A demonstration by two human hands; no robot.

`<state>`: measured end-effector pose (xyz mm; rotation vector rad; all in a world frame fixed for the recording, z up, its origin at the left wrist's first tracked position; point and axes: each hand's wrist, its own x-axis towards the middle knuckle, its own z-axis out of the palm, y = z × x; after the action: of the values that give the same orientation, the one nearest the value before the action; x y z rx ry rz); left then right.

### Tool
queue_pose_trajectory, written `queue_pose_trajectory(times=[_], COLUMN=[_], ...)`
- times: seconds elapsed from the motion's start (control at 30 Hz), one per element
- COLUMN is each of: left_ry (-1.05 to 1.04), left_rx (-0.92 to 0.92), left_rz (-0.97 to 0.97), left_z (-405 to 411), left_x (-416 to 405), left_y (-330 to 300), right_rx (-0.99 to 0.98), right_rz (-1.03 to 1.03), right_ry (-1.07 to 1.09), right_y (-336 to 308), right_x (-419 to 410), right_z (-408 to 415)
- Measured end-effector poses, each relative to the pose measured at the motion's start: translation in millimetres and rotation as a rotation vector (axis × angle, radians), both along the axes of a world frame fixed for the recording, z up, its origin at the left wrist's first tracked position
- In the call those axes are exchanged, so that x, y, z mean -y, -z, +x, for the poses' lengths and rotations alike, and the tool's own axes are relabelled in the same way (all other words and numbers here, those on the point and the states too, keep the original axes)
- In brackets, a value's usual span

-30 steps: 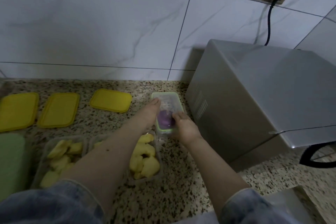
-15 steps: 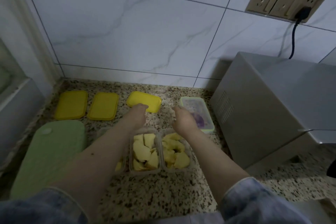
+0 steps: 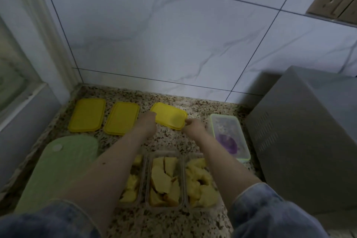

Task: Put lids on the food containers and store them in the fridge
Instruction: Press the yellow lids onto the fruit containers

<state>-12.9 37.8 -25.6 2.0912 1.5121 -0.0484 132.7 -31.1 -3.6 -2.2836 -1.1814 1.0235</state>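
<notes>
Reaching both ends of the yellow lid point(image 3: 170, 117), left hand point(image 3: 145, 124) and right hand point(image 3: 194, 127) touch its edges, grip unclear; it could slip.

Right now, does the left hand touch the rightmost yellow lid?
Touching. The head view shows the left hand with its fingers at the left edge of the rightmost yellow lid, no gap visible.
</notes>
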Motion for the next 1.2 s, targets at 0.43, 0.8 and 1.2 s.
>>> queue_pose_trajectory(times=[0.43, 0.8, 1.2], left_ry=[-0.096, -0.32, -0.431], left_rx=[-0.069, 0.051, 0.814], left_rz=[-0.012, -0.159, 0.141], left_z=[27, 29, 13], left_x=[-44, -51, -4], left_y=[38, 24, -17], right_rx=[-0.247, -0.339, -0.776], right_rz=[-0.089, -0.087, 0.19], right_ry=[0.231, 0.382, 0.551], right_y=[29, 30, 0], right_x=[-50, -54, -31], right_z=[12, 14, 0])
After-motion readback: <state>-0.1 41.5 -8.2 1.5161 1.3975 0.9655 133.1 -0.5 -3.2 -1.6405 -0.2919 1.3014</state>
